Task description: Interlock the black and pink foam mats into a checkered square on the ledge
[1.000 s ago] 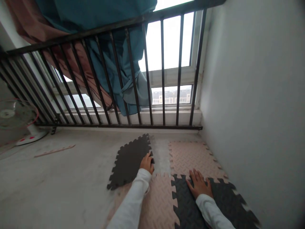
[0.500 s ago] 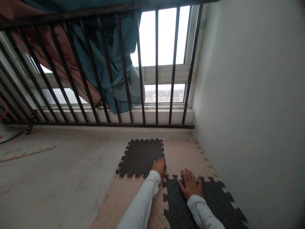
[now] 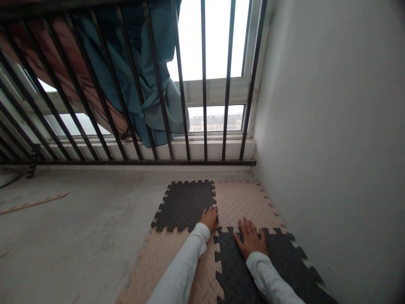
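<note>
Interlocking foam floor tiles lie on the concrete floor in the corner by the wall. My left hand [image 3: 209, 219] rests with curled fingers on the near right corner of a dark grey tile [image 3: 185, 204], which sits against a beige tile [image 3: 243, 200] to its right. Flat on a second dark tile [image 3: 253, 266] lies my right hand [image 3: 250, 237], fingers stretched out. Another beige tile [image 3: 164, 261] lies under my left forearm. Both arms wear white sleeves.
A black barred railing [image 3: 202, 84] runs along the window, with teal cloth [image 3: 148, 84] and reddish cloth [image 3: 72, 80] hanging behind it. A grey wall [image 3: 332, 126] stands close on the right. A thin strip [image 3: 31, 203] lies on the bare floor [image 3: 79, 228] at left.
The dark tile under my left hand slid right and now sits against the beige tile, closing the gap. The view swung right, so the fan at left is gone.
</note>
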`<action>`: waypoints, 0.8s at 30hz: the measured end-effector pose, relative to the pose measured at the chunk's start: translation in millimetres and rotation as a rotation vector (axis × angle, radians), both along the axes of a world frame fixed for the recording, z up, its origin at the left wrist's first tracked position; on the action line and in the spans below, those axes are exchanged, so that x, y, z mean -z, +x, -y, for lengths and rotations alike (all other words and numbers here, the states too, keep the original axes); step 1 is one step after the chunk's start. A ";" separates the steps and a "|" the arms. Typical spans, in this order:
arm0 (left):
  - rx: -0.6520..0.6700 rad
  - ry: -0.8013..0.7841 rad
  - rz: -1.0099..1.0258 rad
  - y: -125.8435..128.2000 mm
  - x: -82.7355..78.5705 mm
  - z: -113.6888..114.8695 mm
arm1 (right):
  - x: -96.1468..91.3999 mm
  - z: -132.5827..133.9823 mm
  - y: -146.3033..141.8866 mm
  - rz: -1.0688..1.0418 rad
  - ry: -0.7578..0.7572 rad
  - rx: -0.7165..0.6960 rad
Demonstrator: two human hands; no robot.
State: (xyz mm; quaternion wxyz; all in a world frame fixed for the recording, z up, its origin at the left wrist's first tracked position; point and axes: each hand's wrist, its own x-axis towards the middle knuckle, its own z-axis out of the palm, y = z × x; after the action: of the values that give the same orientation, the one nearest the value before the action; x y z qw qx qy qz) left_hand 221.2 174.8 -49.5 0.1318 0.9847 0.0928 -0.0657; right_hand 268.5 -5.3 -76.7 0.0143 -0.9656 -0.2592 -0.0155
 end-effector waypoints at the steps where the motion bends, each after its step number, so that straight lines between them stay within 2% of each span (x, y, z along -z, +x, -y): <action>1: 0.008 0.003 0.001 -0.4 0.7 -0.6 | -0.4 -0.2 -0.3 -0.003 -0.004 0.003; 13: 0.073 0.023 0.006 5.5 8.1 -3.3 | -7.6 -0.4 -2.9 -0.032 -0.014 0.007; 24: 0.033 -0.055 0.008 0.2 -3.3 -2.6 | -8.1 -0.2 -3.8 -0.014 -0.039 0.013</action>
State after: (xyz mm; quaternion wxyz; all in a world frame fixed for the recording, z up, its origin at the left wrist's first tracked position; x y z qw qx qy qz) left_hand 221.4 177.4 -46.2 0.1581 0.9824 0.0739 -0.0663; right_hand 264.7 -5.1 -68.6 -0.0029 -0.9674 -0.2532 -0.0040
